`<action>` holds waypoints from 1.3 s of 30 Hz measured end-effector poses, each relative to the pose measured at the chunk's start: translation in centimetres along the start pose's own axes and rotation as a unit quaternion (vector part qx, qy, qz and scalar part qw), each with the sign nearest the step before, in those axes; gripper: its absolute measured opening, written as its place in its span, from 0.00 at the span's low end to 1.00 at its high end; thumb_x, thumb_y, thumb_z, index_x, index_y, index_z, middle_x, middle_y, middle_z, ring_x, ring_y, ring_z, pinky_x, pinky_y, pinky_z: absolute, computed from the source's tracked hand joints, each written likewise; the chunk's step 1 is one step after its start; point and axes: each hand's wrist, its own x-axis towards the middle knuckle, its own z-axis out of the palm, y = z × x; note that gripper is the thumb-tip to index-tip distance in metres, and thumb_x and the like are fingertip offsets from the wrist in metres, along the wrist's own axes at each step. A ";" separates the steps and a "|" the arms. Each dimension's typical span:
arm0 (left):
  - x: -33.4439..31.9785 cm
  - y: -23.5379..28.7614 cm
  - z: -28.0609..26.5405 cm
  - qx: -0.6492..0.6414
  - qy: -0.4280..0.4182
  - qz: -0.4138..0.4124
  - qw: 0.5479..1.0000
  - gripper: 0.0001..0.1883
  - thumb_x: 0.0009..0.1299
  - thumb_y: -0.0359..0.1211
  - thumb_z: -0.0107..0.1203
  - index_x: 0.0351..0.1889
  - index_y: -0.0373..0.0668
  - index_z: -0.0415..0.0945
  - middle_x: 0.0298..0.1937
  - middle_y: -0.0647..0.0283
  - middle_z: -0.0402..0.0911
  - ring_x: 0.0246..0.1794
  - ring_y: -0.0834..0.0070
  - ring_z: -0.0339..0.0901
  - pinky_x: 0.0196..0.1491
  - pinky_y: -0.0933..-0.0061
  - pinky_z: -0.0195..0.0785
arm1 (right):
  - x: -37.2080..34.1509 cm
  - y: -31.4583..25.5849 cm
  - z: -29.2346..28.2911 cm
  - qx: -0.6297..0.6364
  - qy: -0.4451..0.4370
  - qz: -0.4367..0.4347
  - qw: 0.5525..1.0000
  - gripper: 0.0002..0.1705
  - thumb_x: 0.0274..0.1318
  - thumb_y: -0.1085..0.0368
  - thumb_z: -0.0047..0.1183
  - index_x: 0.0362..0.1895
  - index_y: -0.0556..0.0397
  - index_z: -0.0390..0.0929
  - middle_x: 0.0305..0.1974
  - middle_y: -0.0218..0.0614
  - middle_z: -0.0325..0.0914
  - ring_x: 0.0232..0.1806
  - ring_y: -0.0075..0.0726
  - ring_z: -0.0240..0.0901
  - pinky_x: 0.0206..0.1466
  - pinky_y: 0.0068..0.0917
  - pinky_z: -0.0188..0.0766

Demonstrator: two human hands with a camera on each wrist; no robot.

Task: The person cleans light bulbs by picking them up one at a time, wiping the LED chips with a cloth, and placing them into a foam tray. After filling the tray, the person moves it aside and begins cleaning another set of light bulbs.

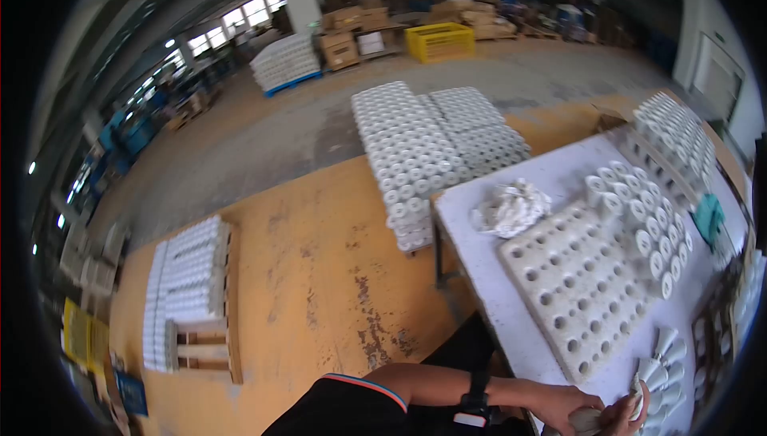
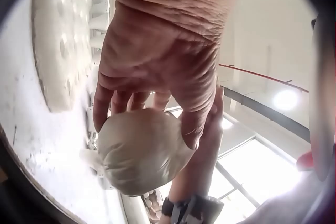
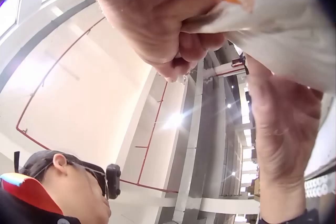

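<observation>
At the lower right of the head view, my left hand and right hand are close together around a pale bundle. The left wrist view has my left hand curled over a rounded, creased whitish bundle, thumb on one side and fingers behind. In the right wrist view, my right hand pinches the gathered edge of a thin whitish wrap bearing an orange mark. My left hand is beneath that wrap. What the bundle contains is hidden.
The white table bears a holed board, rows of white cylindrical pieces, white flared pieces, a crumpled white bundle and a green cloth. Loaded pallets stand on the floor beyond.
</observation>
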 end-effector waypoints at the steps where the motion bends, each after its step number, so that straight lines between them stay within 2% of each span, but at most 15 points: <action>1: 0.0 0.2 1.0 -0.006 -0.037 0.005 0.999 0.40 0.51 0.34 0.59 0.62 0.41 0.50 0.52 0.50 0.67 0.51 0.62 0.66 0.49 0.69 0.64 | -2.2 -0.7 -0.7 -0.022 0.020 0.042 0.999 0.23 0.51 0.57 0.49 0.49 0.57 0.67 0.18 0.27 0.65 0.13 0.17 0.55 0.14 0.13 0.48; 2: -2.1 0.3 1.4 -0.048 0.033 0.049 0.997 0.41 0.50 0.33 0.60 0.61 0.39 0.51 0.51 0.51 0.67 0.48 0.64 0.68 0.49 0.69 0.64 | -4.3 -0.2 0.5 -0.100 0.037 -0.062 0.992 0.22 0.50 0.59 0.49 0.47 0.58 0.68 0.15 0.24 0.62 0.10 0.15 0.48 0.12 0.12 0.42; 3: -1.6 -1.1 -4.3 0.016 0.027 -0.008 0.999 0.34 0.55 0.29 0.56 0.60 0.41 0.55 0.57 0.54 0.62 0.56 0.71 0.62 0.55 0.70 0.58 | -2.5 2.8 2.9 -0.066 0.062 -0.050 0.995 0.21 0.49 0.60 0.50 0.45 0.59 0.69 0.15 0.25 0.63 0.10 0.15 0.51 0.12 0.13 0.45; 6: -6.7 -3.0 -9.6 -0.241 0.212 -0.222 0.921 0.21 0.64 0.34 0.50 0.54 0.38 0.63 0.46 0.61 0.73 0.45 0.72 0.72 0.46 0.72 0.66 | -8.4 2.4 6.2 -0.035 0.119 0.097 0.987 0.17 0.45 0.61 0.55 0.35 0.61 0.73 0.14 0.26 0.65 0.10 0.15 0.55 0.11 0.14 0.48; 10: -4.8 -6.9 -17.4 -0.356 0.521 -0.139 0.763 0.16 0.62 0.29 0.49 0.49 0.40 0.65 0.36 0.65 0.72 0.38 0.76 0.71 0.37 0.72 0.66 | -8.3 1.6 5.4 -0.049 0.183 0.116 0.975 0.17 0.46 0.60 0.56 0.34 0.63 0.74 0.15 0.27 0.66 0.11 0.14 0.55 0.12 0.14 0.47; 13: -2.9 -10.9 -22.0 -0.249 0.598 -0.101 0.755 0.16 0.60 0.26 0.50 0.47 0.42 0.65 0.38 0.68 0.71 0.40 0.76 0.71 0.39 0.72 0.64 | -9.3 1.5 4.2 -0.021 0.189 0.146 0.971 0.16 0.47 0.61 0.56 0.34 0.63 0.74 0.15 0.27 0.65 0.11 0.14 0.55 0.12 0.14 0.46; 15: -1.3 -12.3 -24.4 -0.252 0.556 -0.193 0.768 0.17 0.57 0.26 0.52 0.45 0.42 0.65 0.41 0.67 0.71 0.39 0.77 0.71 0.36 0.75 0.65 | -10.0 1.8 3.3 -0.087 0.162 0.164 0.969 0.17 0.51 0.63 0.53 0.44 0.59 0.73 0.27 0.31 0.72 0.18 0.17 0.58 0.19 0.14 0.56; 21: 2.3 -14.6 -27.4 -0.076 0.518 -0.219 0.823 0.18 0.53 0.27 0.58 0.41 0.41 0.67 0.31 0.66 0.75 0.24 0.80 0.73 0.21 0.83 0.62 | -10.0 0.4 4.0 -0.136 0.198 0.189 0.952 0.12 0.50 0.71 0.50 0.41 0.61 0.74 0.29 0.30 0.71 0.20 0.16 0.59 0.21 0.13 0.57; 25: 1.2 -12.7 -24.7 0.046 0.561 -0.094 0.821 0.15 0.56 0.33 0.58 0.39 0.42 0.68 0.25 0.71 0.72 0.19 0.84 0.66 0.20 0.83 0.57 | -10.6 1.2 3.6 -0.162 0.171 0.174 0.956 0.12 0.50 0.72 0.51 0.41 0.60 0.74 0.32 0.32 0.72 0.22 0.17 0.62 0.23 0.13 0.60; 29: -3.4 -8.0 -16.8 -0.087 0.388 -0.156 0.904 0.23 0.64 0.51 0.46 0.41 0.41 0.69 0.30 0.67 0.74 0.24 0.80 0.69 0.27 0.76 0.63 | -11.6 3.0 3.8 -0.082 0.189 0.179 0.962 0.16 0.48 0.61 0.55 0.33 0.63 0.74 0.15 0.26 0.65 0.11 0.14 0.55 0.12 0.14 0.45; 31: -5.2 -4.4 -13.1 -0.404 0.243 -0.230 0.851 0.27 0.67 0.56 0.34 0.42 0.41 0.68 0.29 0.66 0.73 0.20 0.79 0.67 0.24 0.77 0.61 | -11.6 3.1 4.2 -0.085 0.182 0.144 0.969 0.15 0.49 0.61 0.54 0.33 0.63 0.73 0.15 0.26 0.65 0.11 0.14 0.55 0.13 0.14 0.46; 33: -7.2 -3.2 -10.1 -0.491 0.165 -0.262 0.814 0.28 0.68 0.56 0.28 0.43 0.42 0.67 0.28 0.65 0.72 0.17 0.79 0.64 0.22 0.77 0.59 | -11.5 2.3 4.6 -0.079 0.179 0.176 0.965 0.14 0.50 0.62 0.53 0.33 0.62 0.74 0.15 0.25 0.65 0.12 0.15 0.56 0.14 0.13 0.49; 35: -8.8 -2.7 -7.4 -0.523 0.126 -0.269 0.799 0.28 0.68 0.56 0.29 0.46 0.42 0.65 0.29 0.63 0.71 0.16 0.79 0.62 0.21 0.77 0.58 | -11.8 1.3 4.4 -0.118 0.105 0.209 0.965 0.12 0.48 0.66 0.53 0.36 0.60 0.75 0.30 0.36 0.78 0.28 0.29 0.74 0.32 0.20 0.69; 37: -9.5 -0.8 -4.4 -0.505 0.220 -0.262 0.793 0.29 0.68 0.57 0.28 0.48 0.41 0.64 0.33 0.60 0.71 0.16 0.79 0.63 0.18 0.80 0.59 | -12.1 1.0 4.5 -0.171 0.093 0.147 0.970 0.10 0.45 0.69 0.55 0.35 0.58 0.77 0.29 0.36 0.77 0.27 0.25 0.74 0.30 0.19 0.68; 39: -10.2 0.4 -2.4 -0.567 0.138 -0.250 0.773 0.29 0.68 0.56 0.30 0.50 0.40 0.61 0.36 0.57 0.71 0.16 0.79 0.65 0.14 0.82 0.60 | -12.4 0.7 4.4 -0.212 0.066 0.082 0.972 0.13 0.42 0.70 0.58 0.37 0.55 0.77 0.27 0.37 0.77 0.24 0.29 0.73 0.28 0.21 0.68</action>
